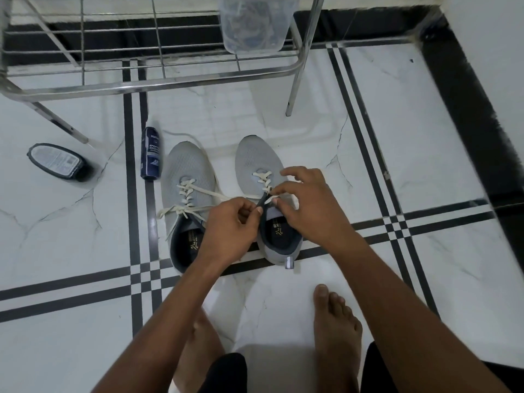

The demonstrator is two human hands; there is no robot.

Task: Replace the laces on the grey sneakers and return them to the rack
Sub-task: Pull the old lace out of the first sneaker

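Two grey sneakers stand side by side on the floor, toes pointing away from me. The left sneaker (185, 177) is laced with a cream lace (185, 194) whose loose ends trail to the left. The right sneaker (255, 157) has a cream lace (262, 180) through its front eyelets. My left hand (229, 228) pinches the dark tongue edge at the right sneaker's opening. My right hand (309, 205) pinches the lace near the upper eyelets, with its forefinger raised. One lace end stretches left across both shoes.
A steel shoe rack (158, 83) stands beyond the sneakers, with a translucent plastic container (255, 24) on its shelf. A dark blue cleaner spray can (151, 154) lies beside the left sneaker. A black polish container (58, 161) lies further left. My bare feet (336, 321) are near the bottom.
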